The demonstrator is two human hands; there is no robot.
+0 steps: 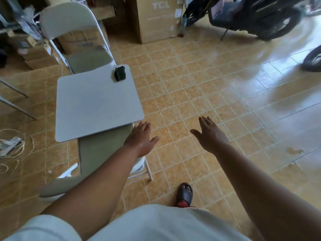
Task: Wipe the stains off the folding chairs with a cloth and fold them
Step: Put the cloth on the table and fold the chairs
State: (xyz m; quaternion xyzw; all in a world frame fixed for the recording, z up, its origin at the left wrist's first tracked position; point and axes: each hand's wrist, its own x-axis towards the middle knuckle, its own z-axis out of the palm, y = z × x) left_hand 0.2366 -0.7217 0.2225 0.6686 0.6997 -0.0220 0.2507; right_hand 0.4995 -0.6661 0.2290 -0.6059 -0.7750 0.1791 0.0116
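A dark cloth point(119, 73), bunched up, lies on the far right corner of a small white table point(97, 105). One grey folding chair point(90, 60) stands unfolded behind the table, its pale backrest up. A second folding chair point(102, 150) stands in front of the table, its olive seat partly under the table's near edge. My left hand point(141, 139) is open, fingers spread, over the right edge of that near seat. My right hand point(211, 134) is open above the tiled floor, holding nothing.
A tall cardboard box point(156, 20) stands at the back, with a motorbike point(251, 16) to its right and a tyre point(312, 59) at the right edge. Boxes and clutter point(31, 47) fill the left. Cord point(13, 146) lies on the floor left. My sandalled foot point(185, 193) is below.
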